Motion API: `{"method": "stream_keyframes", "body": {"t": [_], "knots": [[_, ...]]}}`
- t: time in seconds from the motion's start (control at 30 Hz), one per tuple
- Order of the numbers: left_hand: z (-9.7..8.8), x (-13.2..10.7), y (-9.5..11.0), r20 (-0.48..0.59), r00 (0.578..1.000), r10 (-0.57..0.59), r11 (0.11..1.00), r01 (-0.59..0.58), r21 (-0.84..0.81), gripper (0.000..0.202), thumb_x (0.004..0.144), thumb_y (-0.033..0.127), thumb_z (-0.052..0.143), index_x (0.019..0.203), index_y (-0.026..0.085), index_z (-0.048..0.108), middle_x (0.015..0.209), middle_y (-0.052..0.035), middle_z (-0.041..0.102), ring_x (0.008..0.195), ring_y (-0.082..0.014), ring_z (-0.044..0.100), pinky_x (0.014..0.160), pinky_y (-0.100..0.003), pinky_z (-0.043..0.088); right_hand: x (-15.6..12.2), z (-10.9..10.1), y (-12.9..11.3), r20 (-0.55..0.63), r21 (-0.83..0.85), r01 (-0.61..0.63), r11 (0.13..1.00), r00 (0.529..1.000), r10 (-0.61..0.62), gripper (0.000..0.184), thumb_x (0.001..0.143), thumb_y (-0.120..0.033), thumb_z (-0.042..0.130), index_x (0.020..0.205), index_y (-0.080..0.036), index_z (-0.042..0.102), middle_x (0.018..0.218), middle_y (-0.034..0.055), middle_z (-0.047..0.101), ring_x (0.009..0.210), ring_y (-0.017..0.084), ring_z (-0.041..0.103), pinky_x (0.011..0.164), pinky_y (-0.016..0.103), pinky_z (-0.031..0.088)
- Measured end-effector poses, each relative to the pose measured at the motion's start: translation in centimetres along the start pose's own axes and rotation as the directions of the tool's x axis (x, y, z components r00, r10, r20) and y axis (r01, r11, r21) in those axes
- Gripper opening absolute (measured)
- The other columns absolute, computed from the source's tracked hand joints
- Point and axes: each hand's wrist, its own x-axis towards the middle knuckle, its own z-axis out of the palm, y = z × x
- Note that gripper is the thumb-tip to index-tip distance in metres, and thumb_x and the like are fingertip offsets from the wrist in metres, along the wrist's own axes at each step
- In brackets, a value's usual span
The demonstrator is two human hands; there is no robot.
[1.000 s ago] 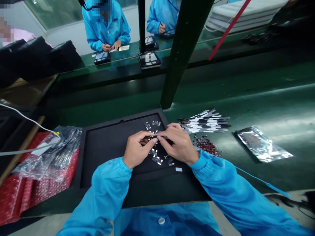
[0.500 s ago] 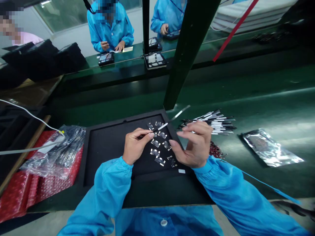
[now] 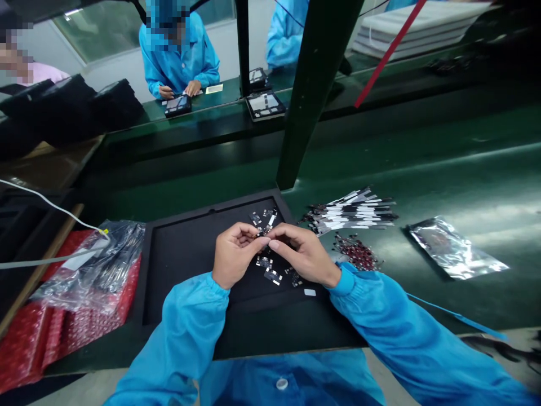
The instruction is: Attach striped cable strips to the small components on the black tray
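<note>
My left hand [image 3: 239, 254] is closed in a pinch on a thin flat ribbon cable [image 3: 273, 217] with a white section. The cable's free end points up and away from me. My right hand [image 3: 303, 252] meets it, thumb and forefinger pinched at the same end of the cable; the fingertips hide the exact contact. Both hands are above a black foam tray [image 3: 181, 242]. Small black circuit boards [image 3: 273, 276] with bright pads lie loose in the tray, several partly covered by my hands. A small white piece [image 3: 310, 292] lies on its front rim.
Right of the tray lie a pile of ribbon cables [image 3: 359, 211], a heap of small red-and-black parts [image 3: 357, 252] and a silver bag [image 3: 456, 248]. Clear bags [image 3: 97, 265] on red bubble wrap [image 3: 84, 332] lie left. A dark post [image 3: 304, 113] rises behind; a co-worker [image 3: 181, 56] sits across.
My right hand has moved left from beside the tray and closed at my left hand's fingertips. The ribbon cable has swung from slanting right to pointing more away from me.
</note>
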Motion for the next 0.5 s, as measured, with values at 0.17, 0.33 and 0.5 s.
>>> {"method": "stream_keyframes", "body": {"t": [0.17,0.33,0.5], "knots": [[-0.5,0.3,0.1,0.060,0.996,-0.071,0.991,0.077,-0.106,0.035,0.069,0.030,0.087,0.075,0.016,0.056,0.070,0.0013,0.067,0.065,-0.0121,0.068,0.067,-0.025,0.058,0.2,0.0,-0.1,-0.038,-0.063,0.070,0.996,0.997,-0.073,0.010,0.094,-0.026,0.063,0.090,-0.018,0.068,0.082,0.0035,0.069,0.075,0.016,0.064,0.071,0.030,0.050],[-0.7,0.5,0.3,0.206,0.970,-0.126,0.992,0.128,0.007,0.027,0.074,0.030,0.085,0.089,0.014,0.070,0.078,-0.0009,0.069,0.071,-0.0124,0.068,0.071,-0.025,0.058,0.6,0.0,-0.1,-0.037,-0.117,0.124,0.985,0.991,-0.129,0.014,0.096,-0.023,0.059,0.086,-0.018,0.068,0.079,0.0030,0.069,0.073,0.015,0.064,0.069,0.029,0.050],[-1.0,0.9,0.3,0.131,0.986,-0.107,0.993,0.099,0.065,0.025,0.076,0.034,0.082,0.087,0.014,0.072,0.075,-0.0029,0.070,0.067,-0.0149,0.068,0.067,-0.028,0.059,0.9,-3.5,-1.8,0.004,-0.316,0.194,0.929,0.979,-0.203,0.012,0.096,-0.022,0.059,0.093,-0.019,0.070,0.087,0.0047,0.072,0.079,0.016,0.067,0.074,0.030,0.053]]}}
